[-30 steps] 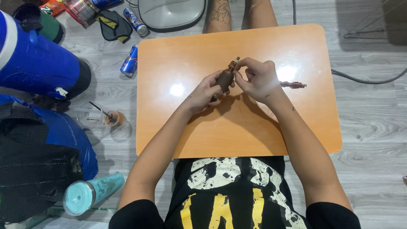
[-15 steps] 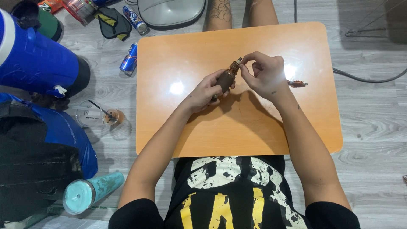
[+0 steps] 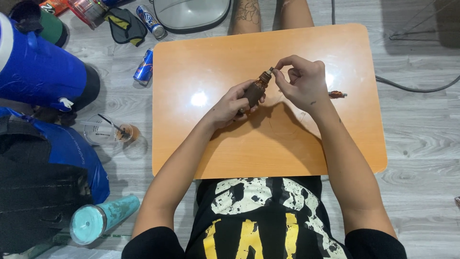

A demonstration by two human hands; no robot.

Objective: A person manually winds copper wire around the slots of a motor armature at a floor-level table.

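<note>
Worktop: a small orange-brown worktop with rounded corners stood on a grey plank floor, across the person's lap; every place below is given from it.
Left hand: the left hand hovered over the middle of the worktop, fingers curled and pressed around the lower body of a small dark brown cylinder.
Cylinder: it was tilted, its narrow top pointing away from the person and to the right, held just above the worktop's surface rather than lying on it.
Right hand: the right hand was over the worktop's far right part, thumb and forefinger pinched together on the small metal tip at the cylinder's upper end, the other fingers loosely curled.
Loose piece: a small reddish-brown part with a thin metal end lay on the worktop just right of the right hand, apart from it.
Left of the worktop: a blue drink can lay on the floor near the far corner; a clear plastic cup with a straw lay beside the edge; a large blue jug sat further out; a teal tumbler lay near the front corner.
Beyond the worktop: a grey pad and a second can.
</note>
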